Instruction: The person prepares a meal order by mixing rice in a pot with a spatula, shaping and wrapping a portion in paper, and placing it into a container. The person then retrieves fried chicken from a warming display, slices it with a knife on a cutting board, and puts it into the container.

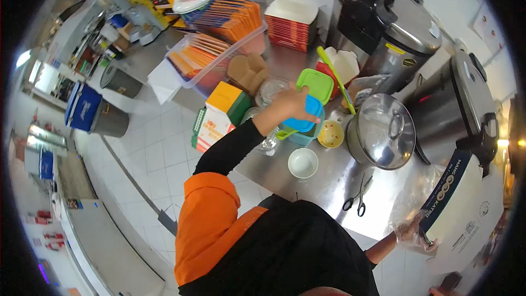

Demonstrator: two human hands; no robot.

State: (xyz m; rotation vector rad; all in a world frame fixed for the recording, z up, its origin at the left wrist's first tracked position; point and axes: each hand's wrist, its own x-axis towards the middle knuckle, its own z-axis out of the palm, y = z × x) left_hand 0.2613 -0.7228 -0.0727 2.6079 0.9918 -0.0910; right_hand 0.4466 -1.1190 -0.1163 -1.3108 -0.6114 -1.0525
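Observation:
My left hand point(296, 104) is closed over a blue plastic lid point(308, 115). The lid is at the top of a translucent teal container point(304, 138); whether it is seated cannot be seen. A green lid point(316, 85) sits just behind, and clear plastic tubs point(271, 92) lie beside the wrist. Low on the right, my right hand point(412, 233) grips the edge of a large white printed carton with a dark blue band point(450, 186). Clear plastic film point(419, 200) surrounds those fingers. Nearby stand a white bowl point(303, 163) and a yellow bowl point(330, 134).
Black scissors point(359, 200) lie on the steel table point(329, 186) near its front edge. A lidded steel pot point(382, 134) and two large cookers point(386, 22) fill the right side. A bin of paper-wrapped packets point(219, 57), red cartons point(290, 24) and a yellow-green box point(224, 107) stand at the back left.

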